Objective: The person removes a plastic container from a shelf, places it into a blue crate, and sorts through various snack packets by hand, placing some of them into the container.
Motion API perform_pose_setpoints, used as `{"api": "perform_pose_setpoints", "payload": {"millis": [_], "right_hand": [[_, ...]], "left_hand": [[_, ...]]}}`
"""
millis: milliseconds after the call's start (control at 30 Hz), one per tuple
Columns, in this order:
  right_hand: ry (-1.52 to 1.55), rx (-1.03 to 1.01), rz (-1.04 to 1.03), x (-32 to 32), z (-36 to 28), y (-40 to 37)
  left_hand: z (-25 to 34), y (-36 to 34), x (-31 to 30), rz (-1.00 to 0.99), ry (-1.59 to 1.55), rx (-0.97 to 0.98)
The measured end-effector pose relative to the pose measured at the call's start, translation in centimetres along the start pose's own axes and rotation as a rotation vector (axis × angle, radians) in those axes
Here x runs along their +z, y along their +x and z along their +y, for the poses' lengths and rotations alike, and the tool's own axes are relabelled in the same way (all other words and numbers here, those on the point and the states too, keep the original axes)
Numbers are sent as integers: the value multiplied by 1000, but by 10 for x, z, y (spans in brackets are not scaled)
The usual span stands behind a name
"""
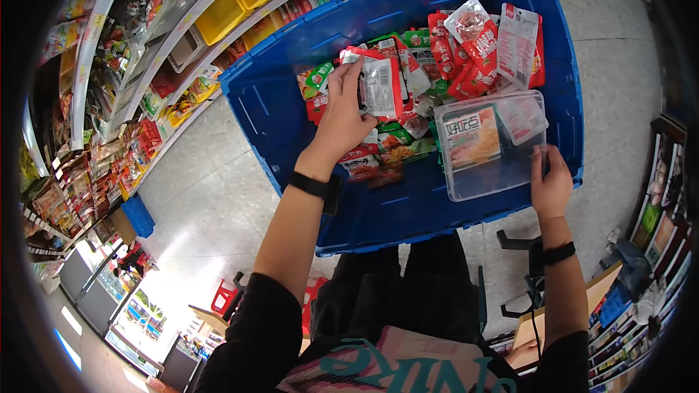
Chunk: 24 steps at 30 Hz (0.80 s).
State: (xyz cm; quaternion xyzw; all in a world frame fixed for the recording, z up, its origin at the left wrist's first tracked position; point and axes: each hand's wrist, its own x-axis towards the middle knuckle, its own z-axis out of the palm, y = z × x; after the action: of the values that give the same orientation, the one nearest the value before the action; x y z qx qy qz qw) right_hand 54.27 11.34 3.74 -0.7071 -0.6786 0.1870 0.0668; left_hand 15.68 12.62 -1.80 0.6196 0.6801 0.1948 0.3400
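Fingers of my left hand (351, 105) are closed round a red and silver snack packet (378, 87), held over a heap of packets inside a large blue crate (273, 142). At the right, my right hand (550, 178) pinches the lower right edge of a clear plastic box (473, 178). Through the box a packet with Chinese lettering (472, 138) shows. Red and white pouches (518, 44) lie behind the box, near the crate's far right corner. Green and red packets (317, 81) lie left of the held packet.
Shelves of packaged snacks (109, 94) run along the left, with yellow bins (222, 14) at the top. Red stools (224, 295) stand at the lower left. A second shelf unit (659, 204) stands at the right. Another person's hand (520, 351) shows at the bottom.
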Motion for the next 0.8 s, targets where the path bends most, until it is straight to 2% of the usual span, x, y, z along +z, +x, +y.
{"api": "perform_pose_setpoints", "payload": {"millis": [33, 100, 167, 200, 333, 800], "right_hand": [[12, -4, 2, 0, 0, 0], [3, -23, 13, 2, 1, 0], [-13, -41, 29, 3, 3, 0], [-20, -29, 16, 1, 2, 0], [-15, -30, 12, 3, 5, 0], [-19, -34, 21, 4, 6, 0]], "left_hand": [[12, -1, -7, -20, -16, 79], [35, -2, -18, -29, -71, 95], [48, -2, -24, -88, 27, 244], [59, -3, -24, -25, 40, 300], [75, -2, -23, -13, 143, 442], [76, 0, -9, -26, 132, 454]]}}
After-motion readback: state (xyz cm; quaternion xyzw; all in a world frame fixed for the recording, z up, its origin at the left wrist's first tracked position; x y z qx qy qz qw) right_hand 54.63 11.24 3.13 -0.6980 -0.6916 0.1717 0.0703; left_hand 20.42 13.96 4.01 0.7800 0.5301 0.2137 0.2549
